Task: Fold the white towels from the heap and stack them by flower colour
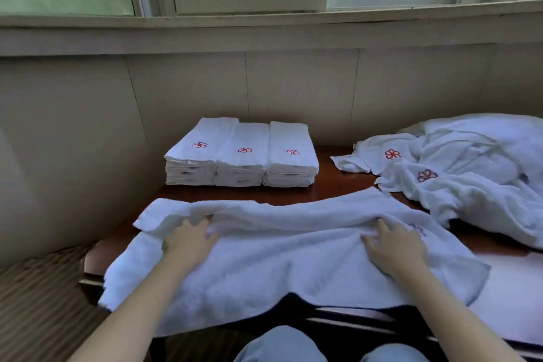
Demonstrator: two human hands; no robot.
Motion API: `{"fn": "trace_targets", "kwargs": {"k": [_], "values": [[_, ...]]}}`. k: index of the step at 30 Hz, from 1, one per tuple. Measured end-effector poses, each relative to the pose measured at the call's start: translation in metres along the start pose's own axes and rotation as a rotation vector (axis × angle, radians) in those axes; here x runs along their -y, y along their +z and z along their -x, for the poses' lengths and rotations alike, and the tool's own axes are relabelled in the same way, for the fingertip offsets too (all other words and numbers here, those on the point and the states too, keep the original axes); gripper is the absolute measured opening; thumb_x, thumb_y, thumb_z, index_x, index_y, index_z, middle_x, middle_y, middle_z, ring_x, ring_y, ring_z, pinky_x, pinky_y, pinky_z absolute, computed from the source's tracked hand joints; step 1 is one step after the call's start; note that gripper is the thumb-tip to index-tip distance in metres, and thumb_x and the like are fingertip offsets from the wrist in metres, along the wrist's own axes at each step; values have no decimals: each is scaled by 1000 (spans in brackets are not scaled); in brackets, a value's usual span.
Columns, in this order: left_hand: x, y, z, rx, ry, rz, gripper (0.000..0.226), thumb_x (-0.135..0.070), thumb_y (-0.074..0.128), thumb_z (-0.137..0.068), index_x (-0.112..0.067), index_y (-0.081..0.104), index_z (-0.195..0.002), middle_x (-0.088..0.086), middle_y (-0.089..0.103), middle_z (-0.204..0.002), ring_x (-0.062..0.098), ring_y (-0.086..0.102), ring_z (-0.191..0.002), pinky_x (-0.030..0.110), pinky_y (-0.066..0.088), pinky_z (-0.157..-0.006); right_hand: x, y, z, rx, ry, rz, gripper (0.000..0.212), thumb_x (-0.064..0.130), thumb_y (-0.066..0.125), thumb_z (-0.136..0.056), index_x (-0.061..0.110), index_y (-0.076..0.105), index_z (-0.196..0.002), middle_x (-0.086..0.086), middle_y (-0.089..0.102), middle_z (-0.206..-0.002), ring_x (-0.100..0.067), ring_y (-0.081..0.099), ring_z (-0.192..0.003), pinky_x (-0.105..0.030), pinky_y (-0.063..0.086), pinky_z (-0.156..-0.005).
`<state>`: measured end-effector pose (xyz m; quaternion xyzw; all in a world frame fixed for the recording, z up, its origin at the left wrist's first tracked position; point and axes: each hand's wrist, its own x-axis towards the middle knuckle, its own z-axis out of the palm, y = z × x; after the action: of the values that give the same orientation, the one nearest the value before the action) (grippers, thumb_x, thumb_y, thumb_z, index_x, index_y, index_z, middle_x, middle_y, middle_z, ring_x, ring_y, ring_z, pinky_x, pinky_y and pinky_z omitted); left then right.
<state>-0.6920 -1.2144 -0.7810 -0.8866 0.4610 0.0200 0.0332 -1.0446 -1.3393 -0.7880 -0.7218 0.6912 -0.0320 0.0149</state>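
Note:
A white towel [282, 258] lies spread across the near edge of the dark wooden table [332, 188], its front hanging over the edge. My left hand [189, 239] presses on its left part, fingers apart, next to a raised fold. My right hand [395, 247] rests flat on its right part, beside a faint purple flower. Three stacks of folded towels with red flowers [242, 153] stand side by side at the back. At the right lies the heap of unfolded towels [470, 170], showing one red and one purple flower.
A tiled wall and window sill [264, 38] run right behind the stacks. The table's left end drops to a striped floor [38, 303]. My knees in light blue trousers [279, 347] are under the front edge.

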Motion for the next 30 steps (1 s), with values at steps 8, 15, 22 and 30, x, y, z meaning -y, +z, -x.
{"fn": "trace_targets", "kwargs": {"k": [8,15,22,30], "values": [[-7,-37,-33,27,10,-167,37,-27,49,-88,-22,55,-124,-1,54,-127,21,52,-116,29,43,-79,27,-23,-17,11,-107,116,29,25,37,-96,18,61,-111,-5,59,-120,-25,55,-110,-31,38,-72],[-2,14,-73,76,222,451,63,-34,36,-99,-34,4,-152,-4,5,-159,22,26,-141,30,33,-102,30,17,-35,32,-231,-155,42,43,35,-96,22,41,-133,-7,46,-137,-27,42,-126,-39,35,-99],[30,12,-140,230,180,299,58,-56,31,-97,-44,8,-150,-6,-10,-160,24,-2,-148,46,3,-119,24,-11,-82,281,-169,28,54,65,19,-91,44,44,-134,-4,39,-146,-29,34,-134,-43,30,-106],[38,23,-171,-179,139,323,48,-45,35,-100,-24,38,-143,1,38,-147,26,34,-135,44,30,-106,13,0,-141,202,47,51,47,47,23,-99,23,32,-139,-14,31,-145,-34,35,-132,-49,37,-99]]}}
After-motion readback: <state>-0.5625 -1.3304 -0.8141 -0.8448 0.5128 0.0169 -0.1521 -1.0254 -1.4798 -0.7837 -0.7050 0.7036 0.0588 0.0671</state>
